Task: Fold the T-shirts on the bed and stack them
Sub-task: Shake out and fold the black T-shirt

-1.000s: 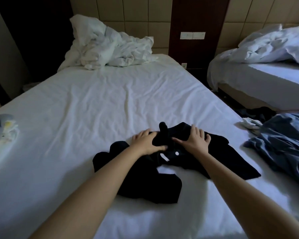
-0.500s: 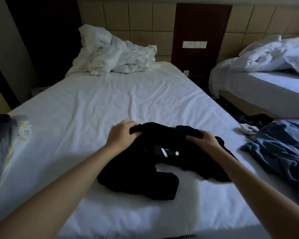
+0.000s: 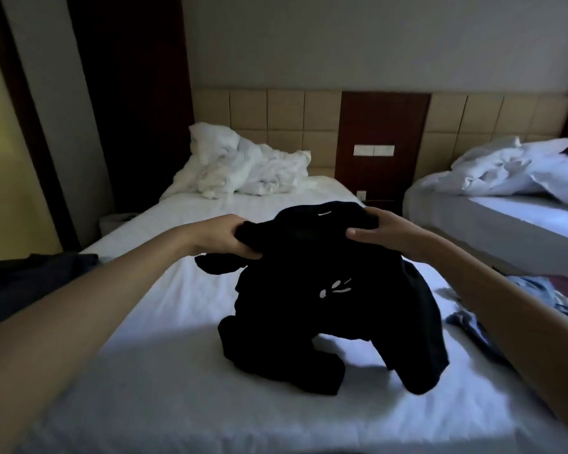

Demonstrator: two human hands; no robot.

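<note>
A black T-shirt (image 3: 325, 309) with a small white print hangs crumpled above the white bed (image 3: 164, 322), its lower folds still touching the sheet. My left hand (image 3: 225, 235) grips the shirt's upper left edge. My right hand (image 3: 379, 229) grips its upper right edge, near the collar. Both hands hold it up at about the same height, roughly a shirt-width apart.
A dark garment (image 3: 30, 280) lies at the bed's left edge. Blue clothes (image 3: 538, 299) lie at the right edge. A rumpled white duvet (image 3: 243, 165) sits at the headboard. A second bed (image 3: 505, 217) with white bedding stands to the right across a narrow gap.
Both hands went from resting on the shirt to gripping its upper edge and have lifted it off the sheet. The view has tilted upward.
</note>
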